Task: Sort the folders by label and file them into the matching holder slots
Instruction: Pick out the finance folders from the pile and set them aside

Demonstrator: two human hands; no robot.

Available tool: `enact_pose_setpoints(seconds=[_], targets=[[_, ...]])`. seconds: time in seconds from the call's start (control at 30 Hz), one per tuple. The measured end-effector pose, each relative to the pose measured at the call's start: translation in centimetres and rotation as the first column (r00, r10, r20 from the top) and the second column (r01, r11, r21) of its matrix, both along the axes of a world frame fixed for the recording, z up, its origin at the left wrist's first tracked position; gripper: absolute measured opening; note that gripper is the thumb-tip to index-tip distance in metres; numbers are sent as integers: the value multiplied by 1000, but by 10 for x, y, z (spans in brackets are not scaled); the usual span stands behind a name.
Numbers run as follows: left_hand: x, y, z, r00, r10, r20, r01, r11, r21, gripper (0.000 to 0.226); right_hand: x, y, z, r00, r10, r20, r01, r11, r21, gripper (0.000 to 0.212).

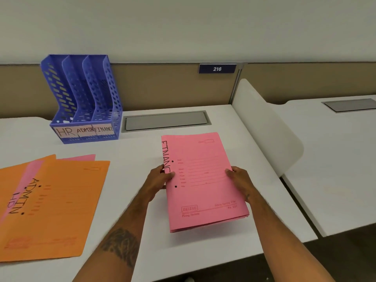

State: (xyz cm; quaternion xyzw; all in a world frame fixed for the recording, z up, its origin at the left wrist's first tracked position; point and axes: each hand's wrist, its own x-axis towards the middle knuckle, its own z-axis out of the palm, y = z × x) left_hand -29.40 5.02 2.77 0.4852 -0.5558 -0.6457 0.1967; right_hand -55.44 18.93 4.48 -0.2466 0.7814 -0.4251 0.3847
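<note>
Head camera view, looking down at a white desk. Two bare hands hold one pink folder just above the desk, right of centre. Its spine is lettered "FINANC", with the last letter hidden under the thumb. The left hand pinches the spine edge; the right hand clasps the opposite edge, fingers underneath.

At far left lies a loose fan of folders flat on the desk: two orange ones are clear, plus at least one pink between them, possibly a second, since the overlap makes the count uncertain. The top orange folder reads "ADMIN"; the pink strip beside it seems to read "HR".

One blue perforated file holder stands upright at the back left, against a tan partition. It has three slots, taped "HR", "ADMIN", "FINANCE" from left to right, and all three look empty.

A grey cable hatch is set flush in the desk between holder and held folder. A number plate reads 216. A white divider panel rises at the right, separating a second desk.
</note>
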Motion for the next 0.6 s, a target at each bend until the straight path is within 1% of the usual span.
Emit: enact_pose_setpoints(seconds=[0.1,0.27,0.4,0.53,0.6], targets=[[-23,6,-10,997,-23,70,24,1000,-8,37,-23,7,-11,1000,-15,-12,15,999,31,22],[-57,15,-23,990,-12,144,16,999,-31,36,-45,10,-25,989,-52,-142,69,991,114,21],[-81,21,-31,980,-2,199,9,999,-35,32,-59,6,-36,979,-36,-201,77,977,201,27],[-95,22,-36,956,-67,285,94,992,-82,36,-64,6,-47,967,-16,-253,82,964,254,28],[-99,22,-38,950,-95,297,132,985,-108,37,-65,7,-53,961,-15,-277,94,958,273,27]])
